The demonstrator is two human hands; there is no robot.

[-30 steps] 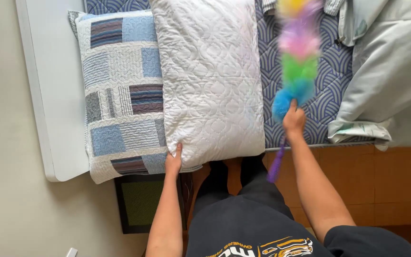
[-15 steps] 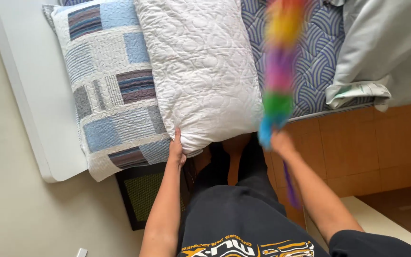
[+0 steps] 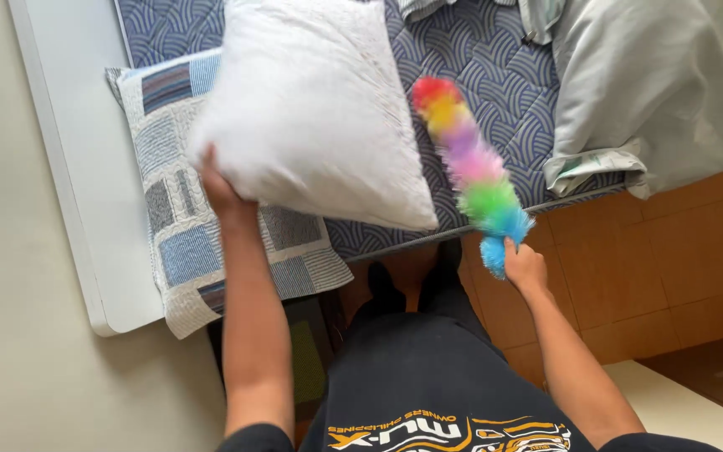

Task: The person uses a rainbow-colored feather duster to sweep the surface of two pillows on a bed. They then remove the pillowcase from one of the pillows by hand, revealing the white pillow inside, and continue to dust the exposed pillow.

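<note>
My left hand grips the near edge of a white quilted pillow and holds it lifted and tilted above the bed. Under it lies a blue and grey patchwork pillow on the mattress with its blue wave-pattern cover. My right hand holds the handle of a rainbow-coloured feather duster, whose fluffy head slants up over the mattress just right of the white pillow.
A grey blanket is bunched at the right of the bed. A white headboard runs along the left beside a pale wall. The wooden bed frame and a dark framed object on the floor are by my legs.
My left hand has raised the white pillow off the patchwork pillow. The duster has swung from upright to slanting over the mattress, close to the lifted pillow.
</note>
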